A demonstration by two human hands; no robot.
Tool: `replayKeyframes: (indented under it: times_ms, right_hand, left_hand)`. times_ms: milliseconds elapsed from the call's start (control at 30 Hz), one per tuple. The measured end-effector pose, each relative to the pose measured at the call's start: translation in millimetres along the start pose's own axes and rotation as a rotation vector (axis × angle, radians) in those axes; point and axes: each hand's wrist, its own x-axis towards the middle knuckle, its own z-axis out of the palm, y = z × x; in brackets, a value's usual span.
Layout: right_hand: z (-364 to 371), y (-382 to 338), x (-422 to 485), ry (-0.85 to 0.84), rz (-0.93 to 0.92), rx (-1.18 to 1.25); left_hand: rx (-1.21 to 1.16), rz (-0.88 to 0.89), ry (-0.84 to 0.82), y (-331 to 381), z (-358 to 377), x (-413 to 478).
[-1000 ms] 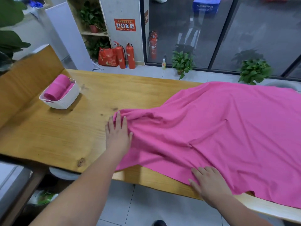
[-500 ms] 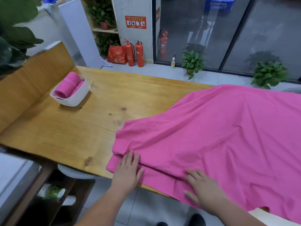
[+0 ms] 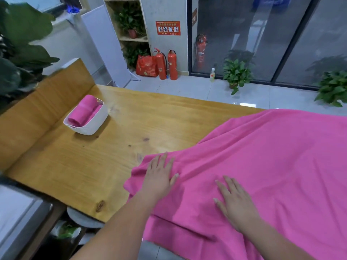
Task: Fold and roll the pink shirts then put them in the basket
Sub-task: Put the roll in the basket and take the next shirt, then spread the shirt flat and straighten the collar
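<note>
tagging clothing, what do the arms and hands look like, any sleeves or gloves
The left arm and right arm are bare, no sleeves in view. The left hand and right hand have no gloves; no watch, ring or bracelet shows.

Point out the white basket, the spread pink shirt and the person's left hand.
white basket [image 3: 97, 122], head view, on its side wall.
spread pink shirt [image 3: 272, 156], head view, on the middle of the cloth.
left hand [image 3: 159, 177], head view, on the back of the hand.
</note>
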Motion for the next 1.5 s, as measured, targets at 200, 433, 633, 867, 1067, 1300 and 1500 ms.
replayKeyframes:
  times_ms: [200,433,633,867,1067,1300,1500]
  right_hand:
    - [-1.6,18.6,19.4,-0.07,0.012,0.08]
    - [15.2,24.9,28.4,-0.06,0.036,0.064]
    - [8.0,14.2,31.6,-0.018,0.078,0.102]
    - [4.4,-1.0,40.7,0.098,0.25,0.118]
    - [-4.9,-23.1,48.7,0.153,0.392,0.089]
    - [-1.3,-59.7,52.9,0.13,0.45,0.049]
    - [-0.7,-78.7,56.8,0.133,0.494,0.035]
  left_hand:
    - [-0.102,-0.05,-0.28,29.9,-4.7,87.5]
    - [0.029,0.159,-0.242,39.5,6.0,87.2]
    - [0.107,0.016,0.187,32.0,-20.6,99.2]
    - [0.05,0.491,0.139,33.4,12.6,58.2]
    - [-0.154,0.313,0.215,13.0,16.2,57.6]
    - [-0.089,0.358,-0.288,10.1,6.8,124.7]
    - [-0.238,0.124,0.327,-20.2,-49.7,178.1]
